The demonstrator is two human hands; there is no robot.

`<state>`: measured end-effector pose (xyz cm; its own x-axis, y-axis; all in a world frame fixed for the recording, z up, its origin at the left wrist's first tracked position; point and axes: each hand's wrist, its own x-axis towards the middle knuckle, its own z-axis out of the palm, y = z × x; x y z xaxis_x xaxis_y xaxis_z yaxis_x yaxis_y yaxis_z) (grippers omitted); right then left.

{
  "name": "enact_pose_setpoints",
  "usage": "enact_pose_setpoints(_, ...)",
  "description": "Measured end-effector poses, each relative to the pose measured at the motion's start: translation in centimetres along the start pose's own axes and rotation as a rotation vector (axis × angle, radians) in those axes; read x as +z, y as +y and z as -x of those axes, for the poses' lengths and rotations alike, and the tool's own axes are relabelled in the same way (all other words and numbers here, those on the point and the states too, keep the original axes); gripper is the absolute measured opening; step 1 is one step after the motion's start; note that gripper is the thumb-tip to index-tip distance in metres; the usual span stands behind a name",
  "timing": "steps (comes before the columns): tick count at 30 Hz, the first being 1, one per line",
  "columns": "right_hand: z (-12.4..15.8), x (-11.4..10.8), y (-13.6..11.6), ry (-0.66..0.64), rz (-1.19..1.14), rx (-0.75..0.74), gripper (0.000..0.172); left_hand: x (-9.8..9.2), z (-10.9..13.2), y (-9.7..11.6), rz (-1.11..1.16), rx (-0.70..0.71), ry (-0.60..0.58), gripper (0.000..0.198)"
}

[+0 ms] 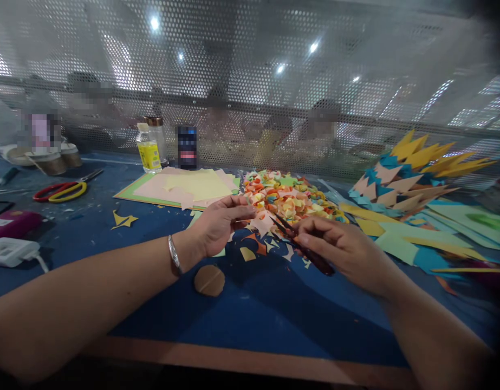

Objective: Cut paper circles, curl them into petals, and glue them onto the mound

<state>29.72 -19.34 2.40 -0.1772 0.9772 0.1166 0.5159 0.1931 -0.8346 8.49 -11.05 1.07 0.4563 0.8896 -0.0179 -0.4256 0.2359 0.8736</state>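
Observation:
My right hand (335, 244) is closed around a pair of dark scissors (320, 262) with reddish-brown handles. Their narrow blades point up and left, slightly apart. My left hand (223, 222), a silver bangle at its wrist, has thumb and fingers drawn together just left of the blade tips. Whatever lies between those fingers is too small to make out. Behind both hands rises a heap of small cut paper pieces (298, 200) in orange, pink, yellow and green. Loose paper scraps (247, 254) lie below the blades. A round cardboard disc (209, 280) rests under my left wrist.
Coloured paper sheets (201, 187) are stacked at the back, near a yellow-labelled bottle (149, 151) and an upright phone (187, 147). Red-and-yellow-handled scissors (66, 190) lie left, above a white charger (14, 252). On the right stands a spiky paper construction (404, 179). Perforated metal sheeting (250, 70) closes the back.

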Motion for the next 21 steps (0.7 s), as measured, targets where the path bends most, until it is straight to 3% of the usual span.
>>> enact_pose_setpoints(6,0.27,0.11,-0.26,0.024,-0.219,0.074,0.027,0.44,0.32,0.33,0.018,-0.040,0.006,0.020)
enact_pose_setpoints(21,0.09,0.63,-0.57,0.035,-0.005,0.023,0.025,0.27,0.10,-0.57,-0.058,-0.045,-0.064,0.025)
